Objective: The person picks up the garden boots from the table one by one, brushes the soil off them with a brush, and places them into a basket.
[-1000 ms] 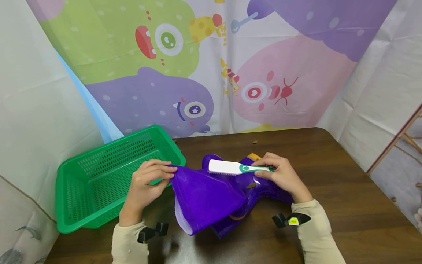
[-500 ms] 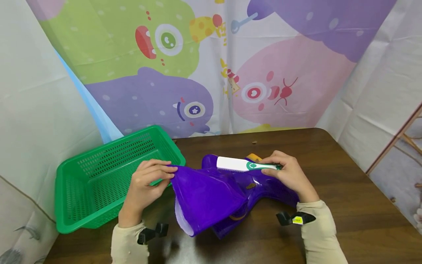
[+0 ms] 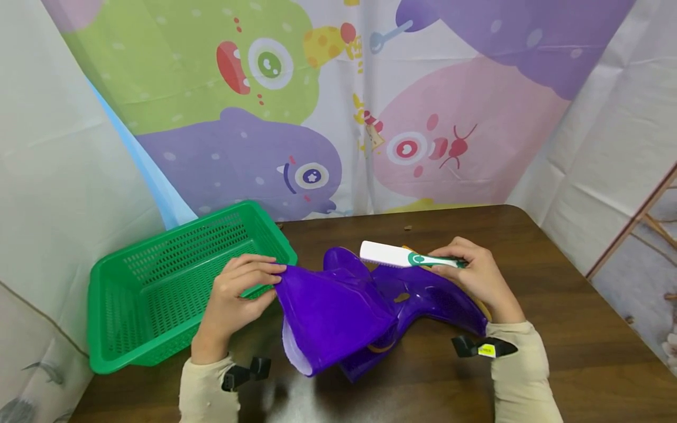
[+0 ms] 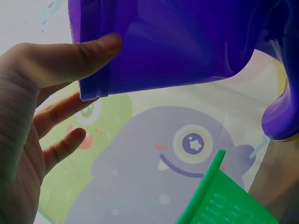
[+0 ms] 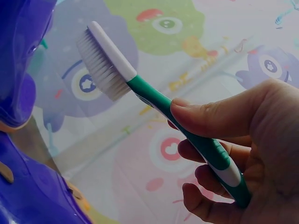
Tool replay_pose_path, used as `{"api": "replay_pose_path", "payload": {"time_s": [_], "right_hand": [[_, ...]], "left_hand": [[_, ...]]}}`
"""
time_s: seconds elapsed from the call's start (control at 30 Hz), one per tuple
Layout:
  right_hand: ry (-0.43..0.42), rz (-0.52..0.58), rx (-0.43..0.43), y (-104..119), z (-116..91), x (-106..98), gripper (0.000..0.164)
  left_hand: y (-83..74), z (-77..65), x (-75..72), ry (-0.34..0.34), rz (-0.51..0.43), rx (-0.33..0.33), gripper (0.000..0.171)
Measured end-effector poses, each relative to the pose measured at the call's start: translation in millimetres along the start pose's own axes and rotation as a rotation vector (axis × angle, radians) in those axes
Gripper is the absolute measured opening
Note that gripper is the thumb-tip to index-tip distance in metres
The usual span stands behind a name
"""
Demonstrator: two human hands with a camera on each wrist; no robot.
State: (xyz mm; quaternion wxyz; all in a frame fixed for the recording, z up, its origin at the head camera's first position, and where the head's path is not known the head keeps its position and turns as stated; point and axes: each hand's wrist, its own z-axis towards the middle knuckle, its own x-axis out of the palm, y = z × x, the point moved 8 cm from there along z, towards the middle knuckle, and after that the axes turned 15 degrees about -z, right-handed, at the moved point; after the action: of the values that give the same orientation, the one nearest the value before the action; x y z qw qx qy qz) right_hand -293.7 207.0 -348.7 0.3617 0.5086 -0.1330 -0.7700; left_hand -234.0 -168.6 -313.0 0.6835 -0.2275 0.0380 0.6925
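My left hand (image 3: pixel 238 299) pinches the top rim of a purple rubber boot (image 3: pixel 338 317), thumb on the outer side in the left wrist view. The shaft slants toward me, its opening showing a pale lining. Beneath and to the right lies a second purple boot (image 3: pixel 439 296), glossy, with a brown patch (image 3: pixel 402 298) on it. My right hand (image 3: pixel 478 273) grips the green-and-white handle of a scrubbing brush (image 3: pixel 388 254). White bristles (image 5: pixel 100 65) face down in the head view; in the right wrist view they stand apart from the boots.
At the left of the brown table (image 3: pixel 571 346) stands a green perforated basket (image 3: pixel 158 352), close to my left hand. Small brown bits (image 3: pixel 408 228) lie near the back edge. A cartoon-print cloth (image 3: pixel 455 106) hangs behind the table.
My right hand has moved right and slightly up with the brush, away from the held boot's shaft. My left hand and the boot it holds have hardly moved.
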Motion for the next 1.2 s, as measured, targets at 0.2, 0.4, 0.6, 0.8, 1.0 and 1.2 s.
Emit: {"api": "replay_pose_path", "payload": {"time_s": [0.2,0.4,0.6,0.8,1.0,1.2], "right_hand": [[-0.007,0.018,-0.002,-3,0,-2,0.020],[0.000,0.047,0.038,-6,-1,-5,0.019],[-0.016,0.065,0.070,-9,-4,-11,0.018],[-0.018,0.113,0.089,-11,-6,-14,0.018],[-0.012,0.152,0.090,-11,-6,-13,0.019],[-0.023,0.131,0.083,-9,-6,-14,0.018]], "left_hand": [[-0.4,0.7,1.6,-0.005,0.023,-0.008,0.031],[-1.2,3.4,5.4,-0.015,0.046,0.035,0.028],[-3.4,6.2,9.2,-0.053,0.085,0.079,0.027],[-5.0,7.4,10.3,-0.089,0.118,0.086,0.026],[-6.3,6.7,10.6,-0.129,0.143,0.098,0.024],[-7.3,6.4,11.9,-0.185,0.163,0.124,0.024]]}}
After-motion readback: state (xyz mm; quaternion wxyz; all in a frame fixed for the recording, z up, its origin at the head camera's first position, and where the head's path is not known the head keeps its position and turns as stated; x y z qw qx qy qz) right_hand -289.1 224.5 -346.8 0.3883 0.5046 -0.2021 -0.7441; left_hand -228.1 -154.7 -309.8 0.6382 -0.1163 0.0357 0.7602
